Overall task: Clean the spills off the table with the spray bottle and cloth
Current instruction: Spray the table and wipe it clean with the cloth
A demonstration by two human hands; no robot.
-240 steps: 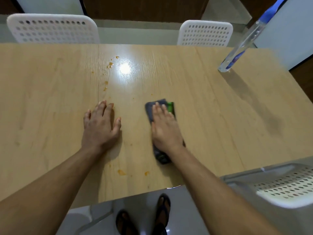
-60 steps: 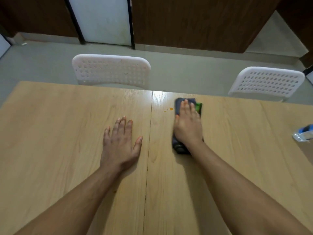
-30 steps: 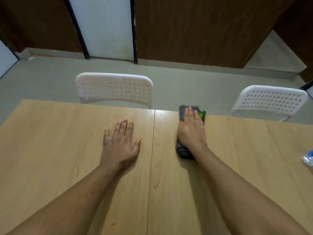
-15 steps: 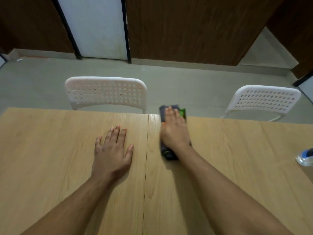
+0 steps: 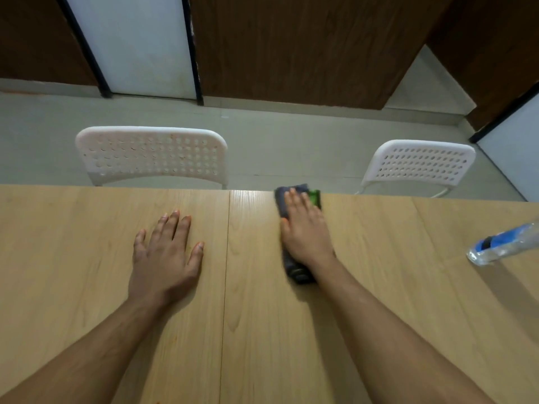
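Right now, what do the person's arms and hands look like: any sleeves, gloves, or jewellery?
Both forearms are bare, no sleeves in view. The left hand and right hand wear no gloves, and no rings, watch or bands show. Several fingers carry orange-tinted tips.

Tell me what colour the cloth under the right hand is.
Dark grey with a green edge: cloth, head view.

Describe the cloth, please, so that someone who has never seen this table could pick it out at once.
Start at the wooden table and follow its far edge to the gap between the two white chairs. There the right hand presses flat on the cloth. It is the only dark grey thing on the table, with a bright green patch at its far corner.
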